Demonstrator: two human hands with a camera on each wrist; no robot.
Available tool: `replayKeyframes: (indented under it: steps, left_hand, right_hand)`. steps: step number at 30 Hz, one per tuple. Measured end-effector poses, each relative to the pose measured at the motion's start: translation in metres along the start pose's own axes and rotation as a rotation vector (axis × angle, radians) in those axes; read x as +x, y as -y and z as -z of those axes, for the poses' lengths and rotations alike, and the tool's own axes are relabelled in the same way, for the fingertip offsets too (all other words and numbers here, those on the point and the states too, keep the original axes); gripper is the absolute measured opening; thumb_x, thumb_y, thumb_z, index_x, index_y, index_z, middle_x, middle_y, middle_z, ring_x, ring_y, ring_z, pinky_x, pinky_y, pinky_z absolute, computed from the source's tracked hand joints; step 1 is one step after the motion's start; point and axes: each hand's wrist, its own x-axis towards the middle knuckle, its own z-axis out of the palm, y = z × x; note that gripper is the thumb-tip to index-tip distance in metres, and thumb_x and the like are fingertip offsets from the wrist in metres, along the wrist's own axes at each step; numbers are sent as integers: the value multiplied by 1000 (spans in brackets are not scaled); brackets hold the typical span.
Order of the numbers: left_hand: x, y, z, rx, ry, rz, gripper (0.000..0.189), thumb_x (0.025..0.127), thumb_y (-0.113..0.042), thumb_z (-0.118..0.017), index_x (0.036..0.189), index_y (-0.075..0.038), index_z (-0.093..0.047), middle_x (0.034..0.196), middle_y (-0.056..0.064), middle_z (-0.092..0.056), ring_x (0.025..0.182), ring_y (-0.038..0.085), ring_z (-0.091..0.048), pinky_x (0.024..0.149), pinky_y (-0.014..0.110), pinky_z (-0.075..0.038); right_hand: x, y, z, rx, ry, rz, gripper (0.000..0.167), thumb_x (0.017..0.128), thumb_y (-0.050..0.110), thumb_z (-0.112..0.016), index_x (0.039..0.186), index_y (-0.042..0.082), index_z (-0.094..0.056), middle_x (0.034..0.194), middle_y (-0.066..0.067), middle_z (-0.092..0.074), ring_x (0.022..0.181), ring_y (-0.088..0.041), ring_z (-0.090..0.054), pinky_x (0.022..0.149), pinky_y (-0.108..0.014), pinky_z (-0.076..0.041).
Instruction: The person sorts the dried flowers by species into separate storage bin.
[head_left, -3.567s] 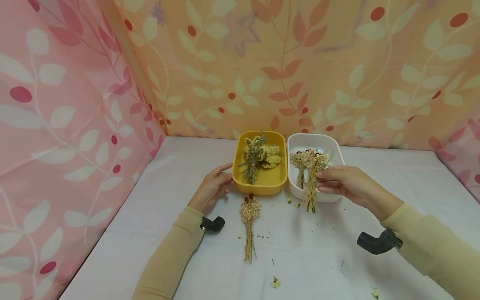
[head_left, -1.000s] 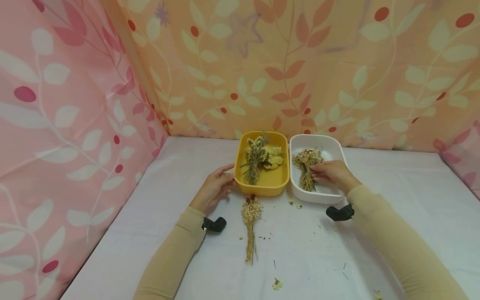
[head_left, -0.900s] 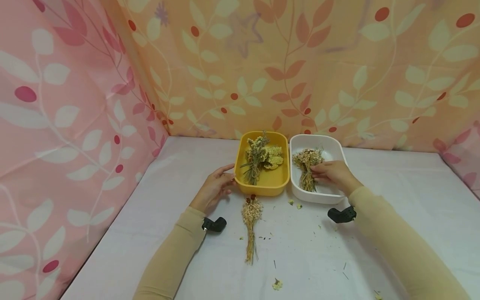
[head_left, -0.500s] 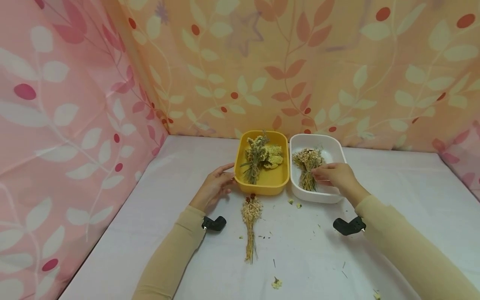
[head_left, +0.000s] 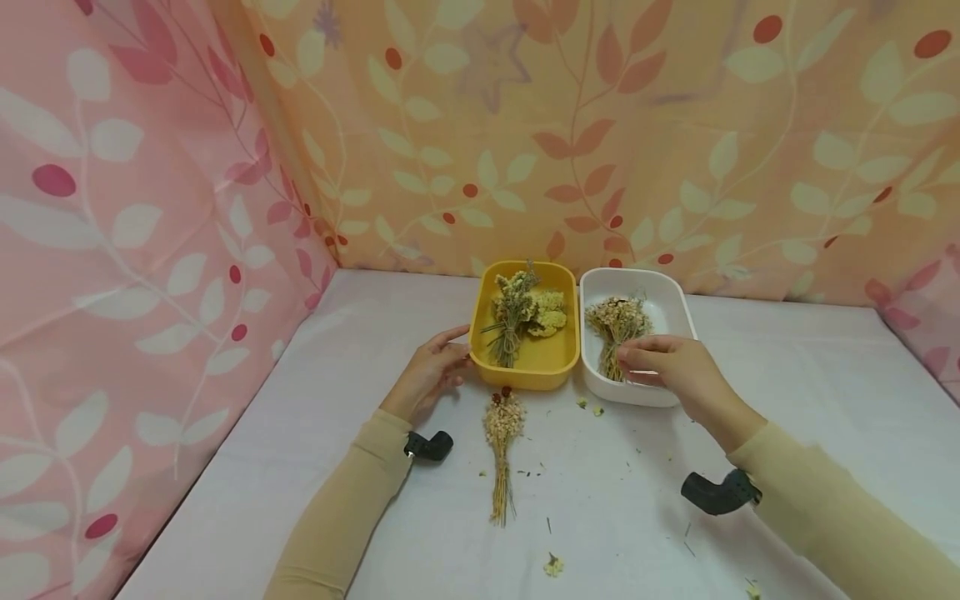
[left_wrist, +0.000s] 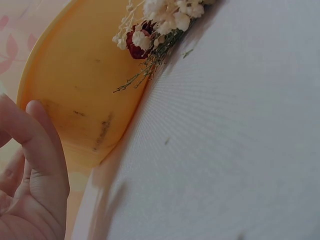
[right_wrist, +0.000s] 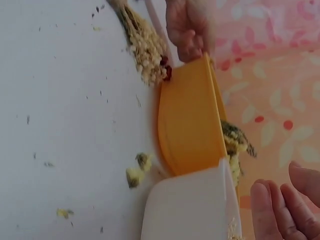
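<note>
My left hand (head_left: pixel 429 375) rests its fingers against the left side of the yellow bin (head_left: pixel 525 381), near the front corner. Inside that bin lie a tied bunch of dried flowers (head_left: pixel 508 321) and some yellow flower heads (head_left: pixel 547 317). My right hand (head_left: pixel 678 367) is over the front right of the white bin (head_left: pixel 641 396); its thumb and fingers (right_wrist: pixel 264 205) are apart with nothing between them. Bunches of pale dried flowers (head_left: pixel 617 321) lie in the white bin, partly hidden by the hand. Another dried bouquet (head_left: pixel 501 450), with dark red blooms, lies in front of the yellow bin.
The two bins stand side by side on the white tablecloth (head_left: pixel 360 317). Loose petals and stem bits are scattered before them, including a small yellow flower (head_left: pixel 553 565). Patterned orange cloth (head_left: pixel 420 150) hangs behind, and pink cloth (head_left: pixel 135 267) at the left.
Earlier my right hand held a pale bouquet over the white bin's front rim. The bouquet now lies inside, released, and the hand has drawn back toward me. My left hand stays put.
</note>
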Motion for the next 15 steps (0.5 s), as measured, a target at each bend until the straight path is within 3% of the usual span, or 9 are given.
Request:
replayKeyframes:
  steps: [7,15]
  left_hand:
    - [-1,-1,-1,17,-1,-1,46,101,-19,-60,146,-21,-50,104,0,-60,83,9,-63,57,18,-51]
    - [-1,-1,0,35,-3,-8,46,101,-20,-60,145,-21,-51,104,0,-59,85,10,-63,57,18,-51]
  right_hand:
    - [-15,3,-17,35,41,42,49,95,34,-68,128,-3,-64,107,5,-75,95,-6,-72,89,-26,-58]
    - [-25,4,-39,79,88,81,46,91,29,-73,123,-4,-67,103,2,-76,96,-13,-74,94,-37,-57]
